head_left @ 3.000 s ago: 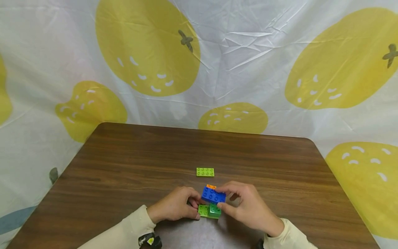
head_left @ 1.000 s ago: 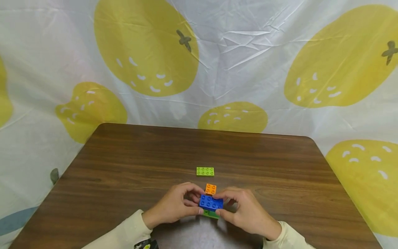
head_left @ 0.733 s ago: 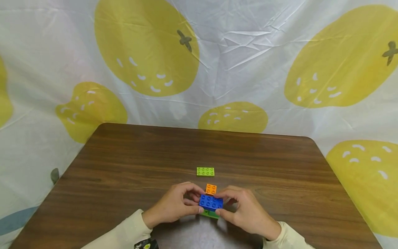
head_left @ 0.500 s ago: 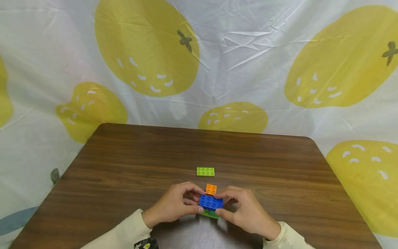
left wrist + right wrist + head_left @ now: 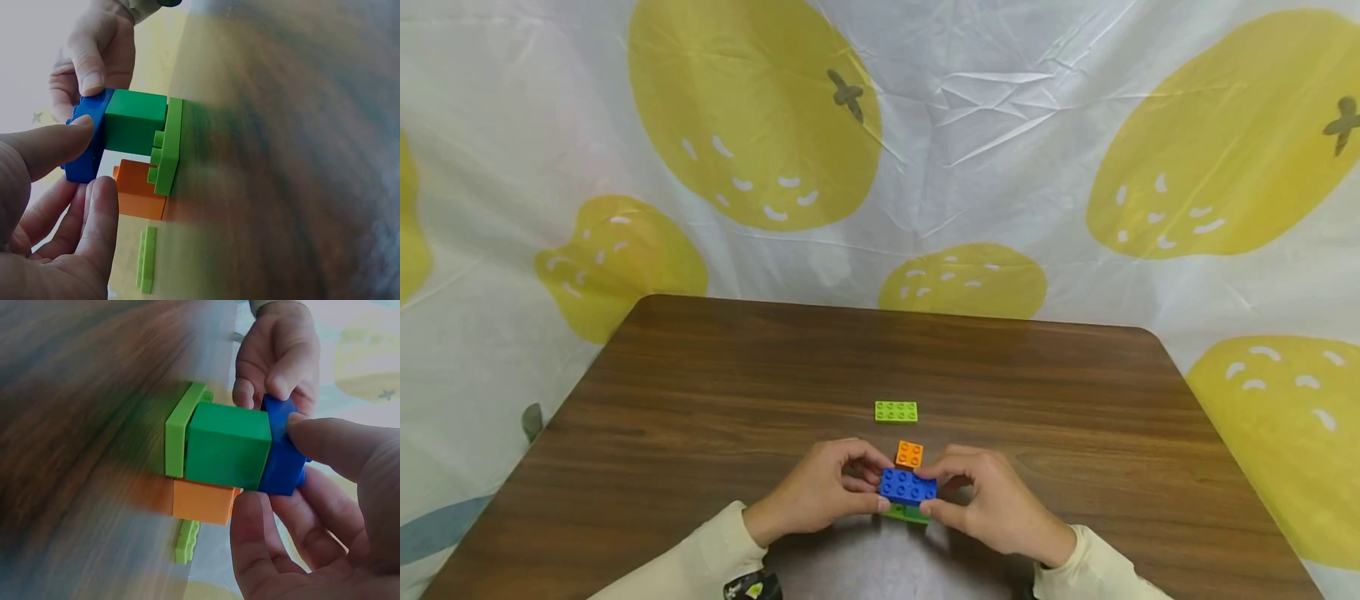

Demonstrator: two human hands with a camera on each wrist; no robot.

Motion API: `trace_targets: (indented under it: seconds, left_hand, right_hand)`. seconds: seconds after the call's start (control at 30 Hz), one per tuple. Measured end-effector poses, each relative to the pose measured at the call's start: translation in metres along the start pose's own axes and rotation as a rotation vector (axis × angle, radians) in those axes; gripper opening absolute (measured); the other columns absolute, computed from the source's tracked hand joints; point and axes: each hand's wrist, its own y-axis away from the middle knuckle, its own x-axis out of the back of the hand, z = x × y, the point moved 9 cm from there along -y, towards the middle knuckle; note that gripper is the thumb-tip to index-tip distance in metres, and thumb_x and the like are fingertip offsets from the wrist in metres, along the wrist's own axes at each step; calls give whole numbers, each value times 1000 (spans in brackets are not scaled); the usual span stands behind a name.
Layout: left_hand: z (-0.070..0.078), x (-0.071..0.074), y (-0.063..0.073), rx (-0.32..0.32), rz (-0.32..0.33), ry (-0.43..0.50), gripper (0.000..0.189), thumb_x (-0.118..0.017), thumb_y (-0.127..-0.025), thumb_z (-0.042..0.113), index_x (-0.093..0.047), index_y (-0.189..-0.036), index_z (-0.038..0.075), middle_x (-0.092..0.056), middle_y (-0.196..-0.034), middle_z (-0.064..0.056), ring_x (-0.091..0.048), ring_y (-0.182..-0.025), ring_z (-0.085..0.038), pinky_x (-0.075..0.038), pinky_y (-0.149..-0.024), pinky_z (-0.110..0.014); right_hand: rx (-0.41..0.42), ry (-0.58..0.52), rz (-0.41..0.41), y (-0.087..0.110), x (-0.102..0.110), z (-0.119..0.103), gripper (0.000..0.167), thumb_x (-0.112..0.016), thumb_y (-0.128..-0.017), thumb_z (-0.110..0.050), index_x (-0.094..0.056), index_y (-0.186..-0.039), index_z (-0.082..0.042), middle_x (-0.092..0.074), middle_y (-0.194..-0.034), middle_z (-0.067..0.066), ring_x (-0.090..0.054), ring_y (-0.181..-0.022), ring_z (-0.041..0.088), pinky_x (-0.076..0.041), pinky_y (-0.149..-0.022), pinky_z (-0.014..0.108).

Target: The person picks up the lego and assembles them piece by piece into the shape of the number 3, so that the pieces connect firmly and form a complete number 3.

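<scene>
A blue 2x4 toy brick (image 5: 901, 487) lies level across the top of a green brick (image 5: 228, 445). That green brick stands on one end of a lime plate (image 5: 169, 150), whose other studs show bare under the blue brick's overhang. My left hand (image 5: 823, 493) pinches the blue brick's left end between thumb and fingers. At the opposite end my right hand (image 5: 1000, 504) pinches it the same way. Just behind the stack sits an orange 2x2 brick (image 5: 910, 454), separate from it. From above, the blue brick hides most of the green one.
A second lime 2x4 plate (image 5: 896, 412) lies flat farther back on the brown wood-grain table (image 5: 760, 375). Behind the table's far edge hangs a white cloth (image 5: 970, 192) printed with yellow fruit.
Three seconds ago my right hand held the blue brick tilted above, while my left was at the lime plate. Both hands now hold it on the green brick; the last second looks still.
</scene>
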Motion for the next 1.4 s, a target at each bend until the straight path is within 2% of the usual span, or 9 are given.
trace_targets:
  seconds: [0.23,0.53,0.97,1.2,1.4]
  left_hand:
    - [4,1,-1,2,14,-29,34,-90,-84,12,-74,-112,6,-72,-108,-9,-71,-96,-16,-63,-83,-23]
    - [3,1,-4,5,25,-44,35,-91,-82,10,-73,-112,4,-72,-107,-9,-71,-95,-15,-63,-82,-23]
    - [8,3,-5,-4,20,-79,35,-91,-82,12,-73,-111,6,-71,-105,-7,-71,-94,-14,-63,-80,-22]
    - [6,4,-5,14,25,-72,35,-91,-83,12,-73,-112,6,-71,-105,-7,-71,-95,-16,-63,-81,-23]
    - [4,4,-4,28,25,-68,35,-91,-83,13,-73,-112,7,-72,-105,-7,-71,-95,-17,-63,-81,-23]
  right_hand:
    - [30,10,-4,-1,3,1,30,-88,-88,-18,-79,-117,-12,-76,-100,-4,-72,-86,5,-65,-75,33]
    - [-8,-10,-18,-3,4,6,31,-88,-88,-18,-79,-117,-12,-78,-103,-1,-73,-87,8,-64,-77,28]
    - [1,-16,-42,-7,8,5,32,-90,-86,-19,-79,-116,-13,-78,-106,-1,-74,-89,8,-64,-79,30]
    - [-20,-34,-14,-10,17,7,28,-87,-89,-20,-79,-112,-8,-80,-106,4,-75,-91,15,-65,-80,34]
    - [-21,-20,13,-17,23,11,23,-83,-92,-13,-78,-113,-5,-79,-108,11,-74,-91,10,-64,-80,31]
